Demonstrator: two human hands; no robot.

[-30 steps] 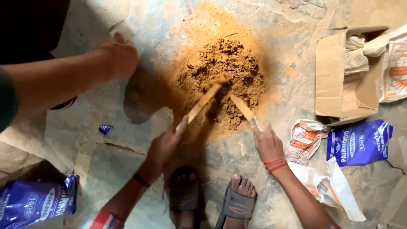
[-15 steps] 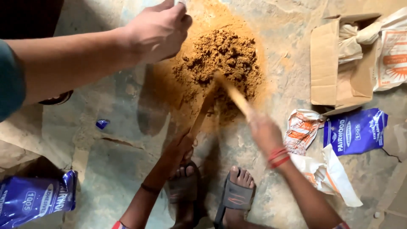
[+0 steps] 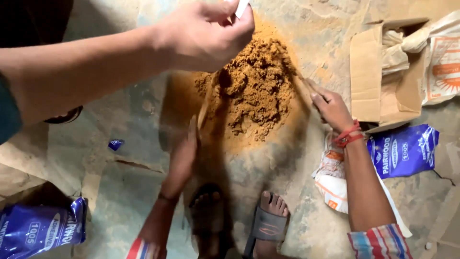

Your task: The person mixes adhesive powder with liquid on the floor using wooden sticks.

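A heap of orange-brown powder [image 3: 258, 91] lies on the concrete floor. My left hand [image 3: 184, 148] grips a flat wooden stick [image 3: 207, 103] whose tip is dug into the heap's left edge. My right hand [image 3: 333, 109], with a red thread band at the wrist, holds a second wooden stick [image 3: 306, 86] against the heap's right edge. A co-worker's arm reaches in from the left. That co-worker's hand [image 3: 206, 33] hovers above the heap and pinches a small white object [image 3: 242, 7]. My sandalled feet [image 3: 268, 225] stand just below the heap.
An open cardboard box [image 3: 371, 81] holding pale sacks sits at the right. A blue packet [image 3: 402, 151] and a white-and-orange bag [image 3: 330, 180] lie beside my right forearm. Another blue packet [image 3: 38, 228] lies at the lower left, and a small blue scrap [image 3: 115, 144] on the floor.
The co-worker's hand has moved right, over the heap. My right hand has swung its stick from the heap's middle to its right edge. My left hand has shifted up to the left edge.
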